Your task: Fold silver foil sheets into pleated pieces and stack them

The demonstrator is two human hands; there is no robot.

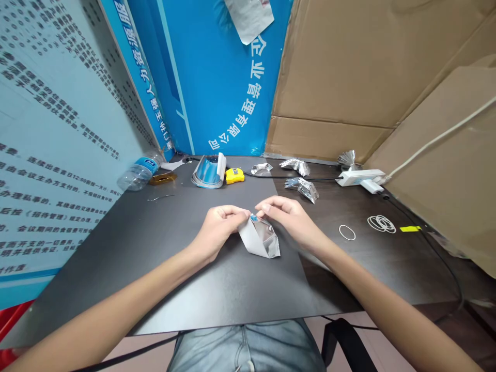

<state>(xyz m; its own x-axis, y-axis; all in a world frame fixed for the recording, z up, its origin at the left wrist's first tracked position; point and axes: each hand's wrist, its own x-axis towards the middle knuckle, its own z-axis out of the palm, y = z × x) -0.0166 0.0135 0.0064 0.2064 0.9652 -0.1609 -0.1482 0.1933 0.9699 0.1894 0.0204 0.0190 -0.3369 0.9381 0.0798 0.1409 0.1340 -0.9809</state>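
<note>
A folded sheet, pale grey on one side and shiny silver on the other with a bit of blue at its top, is raised just over the dark table. My left hand pinches its upper edge between thumb and fingers. Close beside that blue end, my right hand has thumb and fingertips pressed together; whether they grip the sheet or some small piece cannot be made out. Behind the hands, a curled stack of blue-and-silver sheets stands left of a yellow tape measure.
Silver foil bundles lie toward the back right, near a white power strip and black cable. White rubber bands and a yellow strip rest at right. A plastic bottle lies at the left wall.
</note>
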